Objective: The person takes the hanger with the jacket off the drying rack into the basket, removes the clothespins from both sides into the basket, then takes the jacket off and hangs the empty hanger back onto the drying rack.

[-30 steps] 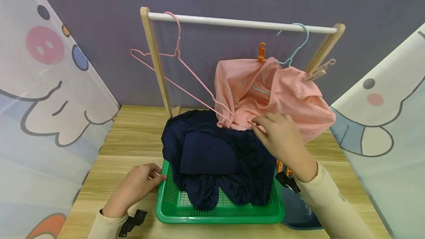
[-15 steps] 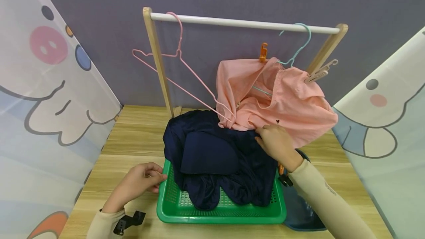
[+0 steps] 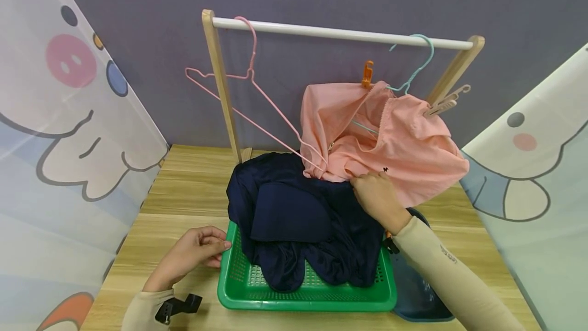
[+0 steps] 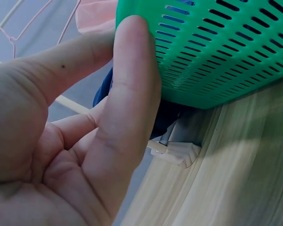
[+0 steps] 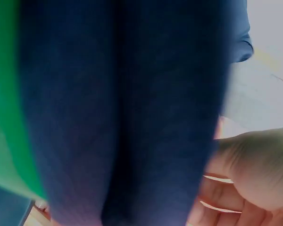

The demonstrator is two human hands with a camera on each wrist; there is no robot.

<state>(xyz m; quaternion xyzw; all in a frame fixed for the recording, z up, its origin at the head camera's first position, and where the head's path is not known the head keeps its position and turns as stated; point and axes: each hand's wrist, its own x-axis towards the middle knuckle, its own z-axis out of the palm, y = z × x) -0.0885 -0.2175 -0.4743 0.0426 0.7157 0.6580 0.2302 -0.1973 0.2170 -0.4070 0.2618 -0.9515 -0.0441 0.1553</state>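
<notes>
a wood-grained tabletop [image 3: 193,193] is stretching beneath everything. a rack [image 3: 340,33] with pale wooden posts and a smooth white rod is standing on it. in front, a rectangular green basket [image 3: 308,304] of slotted plastic is holding a navy garment [image 3: 289,213], which is slumping in soft, loose folds and hiding the far rim. a thin, creased pink jacket [image 3: 413,152] is hanging behind it, its zip edges gaping. a dark blue tray [image 3: 415,290] is lying just right of the basket. a slim pink hanger [image 3: 253,55] is dangling aslant, its lower end meeting the jacket; a turquoise hanger [image 3: 420,68] is carrying the jacket. the left hand [image 3: 195,249] is pinching the basket's left rim between thumb and finger. the right hand [image 3: 377,195] is reaching forward, knuckles up, fingers bent where navy and pink fabric meet; whether they are gripping cloth, i cannot tell. an orange clip [image 3: 367,75] is sitting upright on the jacket.
</notes>
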